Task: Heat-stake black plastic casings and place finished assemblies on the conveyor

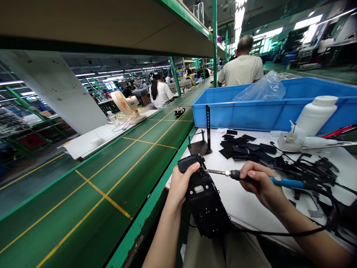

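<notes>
My left hand [182, 183] is closed round the upper end of a black plastic housing [208, 208], its thumb lying across the top. The housing leans over my lap, with small metal contacts and a pale rectangular patch on its face. In my right hand [260, 186] is a soldering iron [287, 182] with a blue and black handle, gripped near the front. Its thin metal tip points left and meets or nearly meets the housing's right edge; I cannot tell if they touch. A black cable trails from the iron past my right forearm.
Left runs a green conveyor belt [117, 175] with yellow lines. On the white worktop [240, 208] are a black metal stand [202, 145], black pads [245, 147], tangled black pieces [306, 167] and a white bottle [316, 115]. Behind stands a blue bin [217, 115]; a person [241, 67] sits beyond.
</notes>
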Available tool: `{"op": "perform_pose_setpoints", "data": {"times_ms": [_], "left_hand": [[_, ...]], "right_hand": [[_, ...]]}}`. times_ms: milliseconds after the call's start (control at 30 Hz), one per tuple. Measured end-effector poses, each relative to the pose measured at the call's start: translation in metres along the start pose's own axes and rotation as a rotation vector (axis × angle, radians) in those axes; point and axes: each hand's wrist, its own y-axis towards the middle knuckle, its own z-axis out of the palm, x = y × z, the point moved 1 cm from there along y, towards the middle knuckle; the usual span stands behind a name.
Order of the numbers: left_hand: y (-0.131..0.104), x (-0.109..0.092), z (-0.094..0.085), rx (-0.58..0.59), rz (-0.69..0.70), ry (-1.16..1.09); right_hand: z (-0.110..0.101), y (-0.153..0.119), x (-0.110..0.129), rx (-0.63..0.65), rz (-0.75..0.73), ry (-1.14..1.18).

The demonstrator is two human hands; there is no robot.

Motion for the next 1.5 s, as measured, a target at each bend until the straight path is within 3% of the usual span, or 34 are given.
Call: {"op": "perform_pose_setpoints", "data": {"times_ms": [667, 1000, 1500], "left_hand": [[0.003, 0.009, -0.004, 0.004, -0.001, 0.023], [0.001, 0.013, 0.0, 0.078, -0.037, 0.076], [-0.002, 0.011, 0.003, 0.095, -0.011, 0.111]], "right_hand": [[0.005, 0.0, 0.004, -0.008, -0.022, 0.082], [0.008, 0.001, 0.005, -0.023, -0.065, 0.08], [-0.004, -0.002, -0.005, -0.051, -0.059, -0.019]]}}
